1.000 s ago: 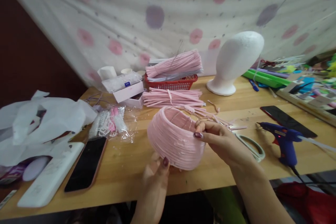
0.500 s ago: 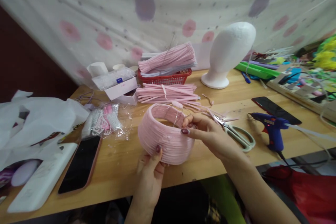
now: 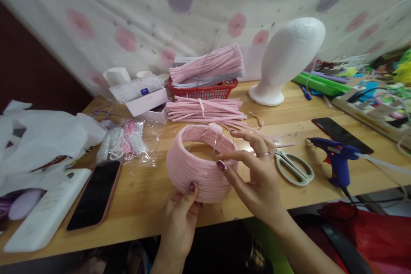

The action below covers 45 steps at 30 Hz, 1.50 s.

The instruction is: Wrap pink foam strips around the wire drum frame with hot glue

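Note:
A round, bowl-like band of pink pipe cleaners, wound in close rows, sits tilted in front of me. My left hand grips its lower front edge, thumb outside and fingers underneath. At the right side of its upper rim, my right hand has its fingers spread. The thumb and index tips are close to the rim; whether they touch it I cannot tell. Thin, clear strands cross the opening, and a small pink fuzzy tuft stands on the far rim.
Scissors, a blue glue gun and a dark phone lie to the right. Behind are a pink pipe-cleaner bundle, a red basket and a white foam head. Bagged beads and another phone lie left.
My right hand's fingers have spread from a pinch at the band's rim. The left hand keeps its hold on the band. The view has shifted slightly.

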{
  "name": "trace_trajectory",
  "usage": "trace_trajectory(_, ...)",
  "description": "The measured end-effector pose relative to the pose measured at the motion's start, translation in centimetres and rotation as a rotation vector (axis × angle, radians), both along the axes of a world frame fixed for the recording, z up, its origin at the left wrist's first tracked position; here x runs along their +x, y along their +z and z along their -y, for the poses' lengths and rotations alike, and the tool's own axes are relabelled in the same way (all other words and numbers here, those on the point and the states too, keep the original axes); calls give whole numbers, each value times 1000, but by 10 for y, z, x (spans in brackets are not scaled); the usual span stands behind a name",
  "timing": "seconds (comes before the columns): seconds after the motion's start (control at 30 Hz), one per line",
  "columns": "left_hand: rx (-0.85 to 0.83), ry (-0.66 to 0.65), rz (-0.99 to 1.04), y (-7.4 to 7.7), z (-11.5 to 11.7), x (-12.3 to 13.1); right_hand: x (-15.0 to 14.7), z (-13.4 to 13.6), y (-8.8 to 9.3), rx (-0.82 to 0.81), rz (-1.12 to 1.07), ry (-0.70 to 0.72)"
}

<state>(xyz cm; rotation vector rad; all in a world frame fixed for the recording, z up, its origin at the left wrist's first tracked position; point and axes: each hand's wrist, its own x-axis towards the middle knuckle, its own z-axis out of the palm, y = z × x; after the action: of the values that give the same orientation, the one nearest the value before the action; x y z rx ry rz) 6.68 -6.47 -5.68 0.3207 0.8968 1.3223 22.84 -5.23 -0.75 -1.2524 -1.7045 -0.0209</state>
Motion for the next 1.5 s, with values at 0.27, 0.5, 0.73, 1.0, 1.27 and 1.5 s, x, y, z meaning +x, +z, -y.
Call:
trace_trajectory(0.27,-59,-28,3,-1,-2,-6,4,-1,5,-31,38,26)
trace_trajectory(0.5,-44,-60,32,-8,-1,-11,4,3,1,170,246,8)
trace_trajectory(0.73,-92,-33,75,0,0,-13,17,5,-1,168,325,47)
trace_trajectory(1.0,-35,-138,7,-10,1,-19,17,10,8,113,285,31)
trace_trajectory(1.27,78,-268,-64,-21,4,-29,17,7,17,-13,279,161)
trace_trajectory(1.5,87,-178,-143,-11,8,-31,22,12,20,15,364,197)
